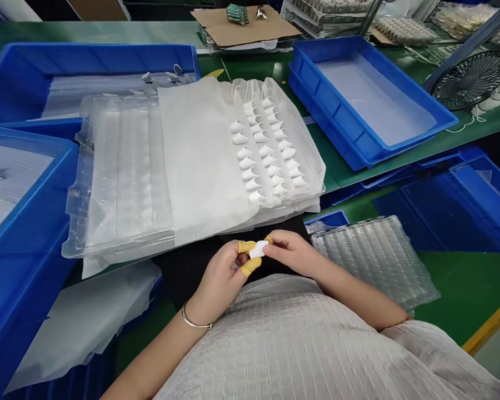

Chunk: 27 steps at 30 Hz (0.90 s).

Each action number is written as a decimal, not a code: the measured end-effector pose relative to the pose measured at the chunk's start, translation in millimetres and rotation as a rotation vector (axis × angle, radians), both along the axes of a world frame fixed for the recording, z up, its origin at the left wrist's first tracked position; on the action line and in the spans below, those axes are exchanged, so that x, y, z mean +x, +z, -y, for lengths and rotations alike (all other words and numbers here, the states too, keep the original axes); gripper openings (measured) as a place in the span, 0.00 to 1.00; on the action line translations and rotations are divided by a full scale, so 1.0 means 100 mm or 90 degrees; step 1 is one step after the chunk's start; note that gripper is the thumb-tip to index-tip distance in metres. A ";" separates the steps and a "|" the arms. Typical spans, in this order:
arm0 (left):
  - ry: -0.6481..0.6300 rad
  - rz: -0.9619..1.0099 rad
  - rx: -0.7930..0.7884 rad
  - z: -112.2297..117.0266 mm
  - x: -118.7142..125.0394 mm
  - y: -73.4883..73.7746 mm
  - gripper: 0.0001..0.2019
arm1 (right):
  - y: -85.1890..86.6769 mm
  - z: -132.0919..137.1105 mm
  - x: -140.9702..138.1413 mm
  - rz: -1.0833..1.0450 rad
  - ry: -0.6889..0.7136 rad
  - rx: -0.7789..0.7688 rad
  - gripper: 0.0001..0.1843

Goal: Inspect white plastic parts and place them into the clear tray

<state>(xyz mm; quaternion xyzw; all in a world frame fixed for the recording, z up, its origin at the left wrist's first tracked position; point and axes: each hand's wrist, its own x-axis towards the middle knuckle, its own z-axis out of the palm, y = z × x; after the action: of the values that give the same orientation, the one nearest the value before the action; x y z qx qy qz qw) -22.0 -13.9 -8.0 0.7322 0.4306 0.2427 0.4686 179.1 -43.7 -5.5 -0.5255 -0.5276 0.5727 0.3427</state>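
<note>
A small white piece (258,249) is pinched between the fingertips of the left hand (221,273) and the right hand (290,253), both nearly closed around it, just in front of a pale shirt (283,333). Yellow finger covers (250,266) are worn on both hands. Beyond, rows of curved white pieces (269,160) are set out beside a paper sheet (204,161), flanked by blue bins on the green worktop (333,158).

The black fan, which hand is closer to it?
The right hand. It is nearer the body than the black fan and left of it; the left hand is farther left, across the small white piece.
</note>
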 end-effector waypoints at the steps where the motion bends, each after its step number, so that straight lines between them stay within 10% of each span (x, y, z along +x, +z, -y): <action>1: 0.001 -0.001 0.002 0.00 0.00 0.00 0.07 | 0.01 0.00 -0.01 0.002 -0.003 0.000 0.20; 20: -0.065 -0.037 0.197 -0.01 -0.03 0.01 0.06 | -0.08 -0.08 0.05 0.102 -0.129 0.064 0.11; 27: -0.038 -0.014 0.150 -0.03 -0.01 0.03 0.05 | 0.02 -0.06 0.06 0.004 0.033 0.055 0.16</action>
<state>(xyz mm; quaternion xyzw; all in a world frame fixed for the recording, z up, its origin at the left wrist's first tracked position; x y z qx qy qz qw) -23.2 -10.9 -5.3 0.7974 0.3821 0.2691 0.3817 185.1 -37.9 -3.6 -0.4982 -0.5664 0.5564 0.3485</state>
